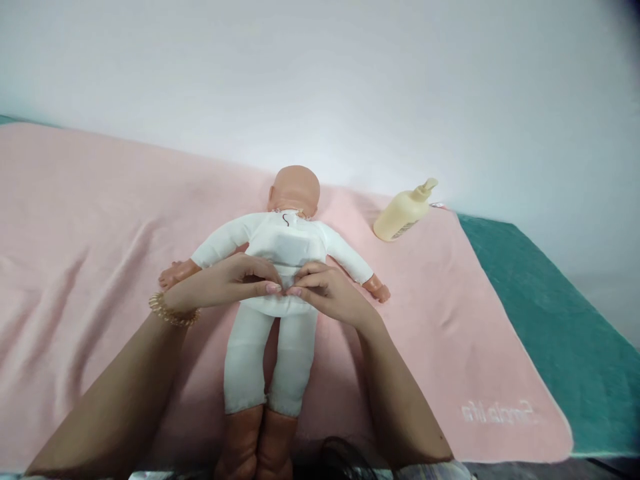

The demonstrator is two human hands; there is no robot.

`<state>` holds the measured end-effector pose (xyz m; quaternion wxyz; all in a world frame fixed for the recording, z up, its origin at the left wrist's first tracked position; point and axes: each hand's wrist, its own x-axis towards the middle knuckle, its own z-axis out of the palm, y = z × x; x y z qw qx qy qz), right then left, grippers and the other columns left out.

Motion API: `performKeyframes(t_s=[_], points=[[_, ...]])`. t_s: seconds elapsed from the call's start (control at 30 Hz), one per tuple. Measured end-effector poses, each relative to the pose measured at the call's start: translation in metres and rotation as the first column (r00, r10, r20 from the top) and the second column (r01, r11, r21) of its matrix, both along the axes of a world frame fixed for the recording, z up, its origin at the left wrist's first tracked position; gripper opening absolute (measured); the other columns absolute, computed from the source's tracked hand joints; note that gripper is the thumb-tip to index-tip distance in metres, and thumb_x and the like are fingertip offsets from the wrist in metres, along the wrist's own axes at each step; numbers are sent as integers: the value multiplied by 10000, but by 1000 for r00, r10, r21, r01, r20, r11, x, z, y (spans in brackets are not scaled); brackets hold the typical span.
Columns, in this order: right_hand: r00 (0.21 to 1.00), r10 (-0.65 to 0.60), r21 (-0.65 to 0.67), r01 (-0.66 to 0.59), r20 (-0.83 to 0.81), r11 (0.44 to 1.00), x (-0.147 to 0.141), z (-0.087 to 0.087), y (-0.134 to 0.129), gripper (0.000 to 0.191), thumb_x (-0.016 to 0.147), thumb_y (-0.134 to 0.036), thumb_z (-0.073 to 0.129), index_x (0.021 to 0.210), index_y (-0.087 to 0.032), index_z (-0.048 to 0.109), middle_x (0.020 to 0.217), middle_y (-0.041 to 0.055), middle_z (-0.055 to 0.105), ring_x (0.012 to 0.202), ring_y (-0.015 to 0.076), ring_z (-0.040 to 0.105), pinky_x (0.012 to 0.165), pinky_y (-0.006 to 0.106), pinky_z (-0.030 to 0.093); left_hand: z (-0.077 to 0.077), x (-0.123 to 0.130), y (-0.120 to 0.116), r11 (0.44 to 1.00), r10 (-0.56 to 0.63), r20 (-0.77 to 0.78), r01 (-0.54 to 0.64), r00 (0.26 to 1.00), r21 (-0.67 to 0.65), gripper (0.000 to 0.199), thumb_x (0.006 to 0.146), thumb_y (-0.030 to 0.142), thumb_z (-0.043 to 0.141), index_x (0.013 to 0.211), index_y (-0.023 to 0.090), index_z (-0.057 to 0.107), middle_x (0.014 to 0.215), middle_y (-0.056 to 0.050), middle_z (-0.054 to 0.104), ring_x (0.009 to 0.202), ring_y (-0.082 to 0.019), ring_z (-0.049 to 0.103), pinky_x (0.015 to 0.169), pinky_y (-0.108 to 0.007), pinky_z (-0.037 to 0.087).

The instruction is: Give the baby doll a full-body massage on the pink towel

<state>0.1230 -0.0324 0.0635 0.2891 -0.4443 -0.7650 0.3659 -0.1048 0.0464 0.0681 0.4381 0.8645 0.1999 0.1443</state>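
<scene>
A baby doll [270,327] with a white cloth body lies face down, its bald head pointing away from me. My left hand [240,279] and my right hand [327,290] meet at its lower back. Thumbs and fingers of both hands are pinched close together on the white cloth there. Just above them, a pale grey rectangular patch [295,249] shows on the doll's back. A beaded bracelet [173,311] is round my left wrist.
A cream pump bottle [401,215] stands tilted in view to the right of the doll's head. Beneath everything lies a pink blanket [430,347] over a green surface [565,320]. A pale wall [320,87] rises behind.
</scene>
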Motion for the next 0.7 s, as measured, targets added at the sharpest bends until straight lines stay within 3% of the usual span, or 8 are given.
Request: performKeyframes(t_s=[0.1,0.2,0.3,0.47,0.6,0.7], points=[[996,-88,127,86,12,988,-1,-3,0,191,958,-211,611,802,-208,722,835,10,623,816,164,570,805,331,477,0,-5,2,996,-40,56,45,998,-82,338,965,460,506,986,225,748,992,-43,738,918,-205,657,849,-326,512],[988,-153,196,151,-7,969,-1,-8,1,184,949,-161,610,818,-204,732,862,18,629,827,170,561,838,347,464,1,-7,3,999,3,153,3,988,-40,316,976,409,509,942,215,757,1002,-52,743,945,-210,656,890,-347,487],[986,-159,166,165,-46,972,0,-13,5,172,940,-141,620,846,-207,748,890,21,639,874,173,583,869,343,465,-1,-5,5,998,41,191,-47,981,29,287,977,361,523,914,206,755,997,-53,746,977,-208,646,913,-352,470],[989,-142,83,144,-25,986,0,-15,9,181,929,-129,636,840,-220,764,864,14,647,892,169,606,905,340,464,-10,1,9,997,11,79,-17,997,70,248,968,357,542,913,223,743,969,-22,739,931,-188,638,879,-332,459],[989,-140,115,144,-42,983,0,-17,9,191,937,-140,621,825,-220,753,863,14,649,894,175,608,902,347,465,-12,0,10,998,8,85,-13,996,67,225,960,356,556,932,232,741,966,-19,734,921,-189,636,866,-333,463],[971,-192,132,211,-143,969,0,-21,10,214,960,-160,573,833,-210,738,828,13,645,839,171,609,817,326,480,-11,-1,8,998,46,151,-53,987,38,215,958,347,560,934,238,744,950,-21,735,929,-194,636,873,-343,472]])
